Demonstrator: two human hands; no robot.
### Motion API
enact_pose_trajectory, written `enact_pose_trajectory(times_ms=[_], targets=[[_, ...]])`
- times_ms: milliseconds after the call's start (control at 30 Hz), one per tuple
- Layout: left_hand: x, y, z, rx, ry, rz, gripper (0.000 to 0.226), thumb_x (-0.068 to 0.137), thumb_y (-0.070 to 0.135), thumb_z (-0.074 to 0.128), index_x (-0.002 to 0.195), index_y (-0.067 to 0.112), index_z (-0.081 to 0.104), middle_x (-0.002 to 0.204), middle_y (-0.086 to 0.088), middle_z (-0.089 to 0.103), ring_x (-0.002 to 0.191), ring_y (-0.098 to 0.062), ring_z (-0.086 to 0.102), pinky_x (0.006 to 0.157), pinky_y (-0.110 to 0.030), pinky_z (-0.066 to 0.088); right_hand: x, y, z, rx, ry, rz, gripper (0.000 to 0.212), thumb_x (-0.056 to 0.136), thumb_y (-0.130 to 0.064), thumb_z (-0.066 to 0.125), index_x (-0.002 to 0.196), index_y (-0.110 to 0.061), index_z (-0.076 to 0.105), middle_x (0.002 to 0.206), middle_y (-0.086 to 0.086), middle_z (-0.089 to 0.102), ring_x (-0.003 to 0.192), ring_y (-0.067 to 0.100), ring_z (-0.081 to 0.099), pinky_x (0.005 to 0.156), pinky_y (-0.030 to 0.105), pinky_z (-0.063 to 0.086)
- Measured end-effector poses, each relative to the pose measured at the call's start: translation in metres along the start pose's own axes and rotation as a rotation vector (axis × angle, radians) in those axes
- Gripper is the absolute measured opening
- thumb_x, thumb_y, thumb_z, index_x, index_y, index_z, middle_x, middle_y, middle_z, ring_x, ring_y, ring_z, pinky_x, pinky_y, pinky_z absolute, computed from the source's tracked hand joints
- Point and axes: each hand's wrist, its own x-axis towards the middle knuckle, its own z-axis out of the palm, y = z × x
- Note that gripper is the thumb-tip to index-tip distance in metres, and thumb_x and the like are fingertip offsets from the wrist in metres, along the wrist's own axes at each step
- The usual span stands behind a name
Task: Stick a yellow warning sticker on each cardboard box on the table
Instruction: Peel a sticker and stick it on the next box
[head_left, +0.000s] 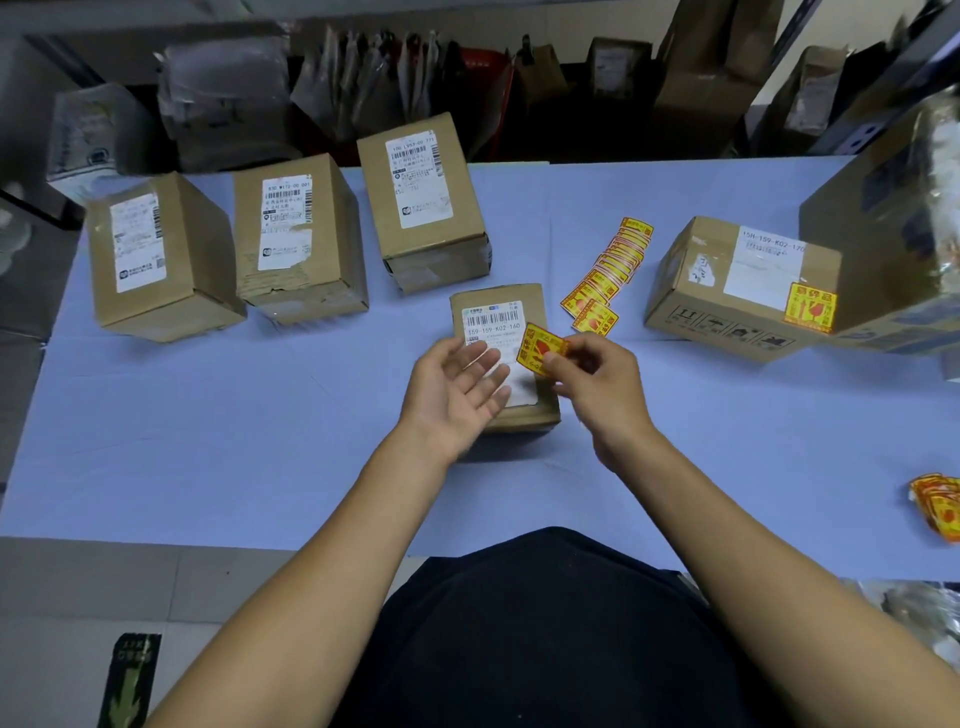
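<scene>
Yellow and red, the warning sticker (540, 347) is pinched at its near edge by the right hand (597, 384), thumb and fingers closed on it. It hovers over the right side of the small cardboard box (506, 312) in the middle of the table (234, 441), tilted, its far end pointing away and left toward the white shipping label. The left hand (457, 395) lies spread, palm up, over the box's left half, holding nothing. Box top sits directly under the sticker, so the right hand looks best placed to press it down. Three unmarked boxes (291, 234) wait at the left; a stickered box (743, 291) stands right, beyond the fanned spare stickers (608, 270).
</scene>
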Motion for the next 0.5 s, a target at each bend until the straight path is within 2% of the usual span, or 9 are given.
enact_pose_trajectory(times_ms=[67, 133, 200, 267, 400, 500], targets=[[0.001, -0.003, -0.002, 0.220, 0.012, 0.081, 0.019, 0.093, 0.029, 0.061, 0.097, 0.012, 0.068, 0.090, -0.003, 0.071, 0.078, -0.017, 0.065, 0.066, -0.030, 0.053, 0.002, -0.001, -0.005, 0.300, -0.094, 0.275, 0.012, 0.092, -0.007, 0.067, 0.082, -0.015, 0.066, 0.083, 0.003, 0.072, 0.081, 0.018, 0.065, 0.068, 0.029, 0.058], [-0.001, -0.012, -0.003, 0.460, -0.045, 0.156, 0.013, 0.093, 0.026, 0.065, 0.097, 0.015, 0.071, 0.089, -0.001, 0.071, 0.072, -0.013, 0.062, 0.063, -0.026, 0.052, 0.001, 0.000, -0.008, 0.484, -0.179, 0.418, 0.009, 0.092, -0.008, 0.067, 0.086, -0.014, 0.065, 0.083, 0.003, 0.073, 0.075, 0.016, 0.065, 0.065, 0.024, 0.059], [-0.004, -0.020, 0.000, 0.497, -0.138, 0.164, 0.008, 0.092, 0.022, 0.067, 0.090, 0.016, 0.072, 0.081, 0.000, 0.072, 0.066, -0.010, 0.062, 0.060, -0.022, 0.052, -0.002, 0.002, -0.006, 0.627, -0.197, 0.481, 0.009, 0.092, -0.007, 0.066, 0.086, -0.013, 0.064, 0.080, 0.005, 0.072, 0.069, 0.013, 0.067, 0.063, 0.024, 0.059], [-0.006, -0.025, 0.003, 0.444, -0.148, 0.190, 0.011, 0.092, 0.016, 0.068, 0.081, 0.017, 0.071, 0.075, -0.001, 0.070, 0.063, -0.009, 0.061, 0.057, -0.020, 0.051, -0.005, 0.002, -0.004, 0.700, -0.206, 0.508, 0.009, 0.092, -0.006, 0.064, 0.086, -0.012, 0.064, 0.079, 0.007, 0.071, 0.069, 0.014, 0.068, 0.064, 0.023, 0.060], [-0.002, -0.030, 0.004, 0.425, -0.089, 0.300, 0.015, 0.092, 0.013, 0.066, 0.077, 0.015, 0.067, 0.071, -0.002, 0.066, 0.062, -0.009, 0.060, 0.056, -0.020, 0.051, -0.007, 0.004, -0.005, 0.658, -0.213, 0.468, 0.006, 0.093, -0.007, 0.065, 0.089, -0.012, 0.067, 0.079, 0.007, 0.073, 0.073, 0.015, 0.072, 0.067, 0.024, 0.060], [0.002, -0.031, -0.001, 0.668, -0.009, 0.486, 0.021, 0.094, 0.017, 0.063, 0.074, 0.020, 0.068, 0.073, 0.002, 0.068, 0.061, -0.004, 0.062, 0.055, -0.018, 0.049, -0.007, 0.005, -0.006, 0.271, -0.182, 0.320, 0.007, 0.093, -0.019, 0.067, 0.098, -0.014, 0.070, 0.089, 0.004, 0.075, 0.084, 0.016, 0.073, 0.065, 0.022, 0.058]])
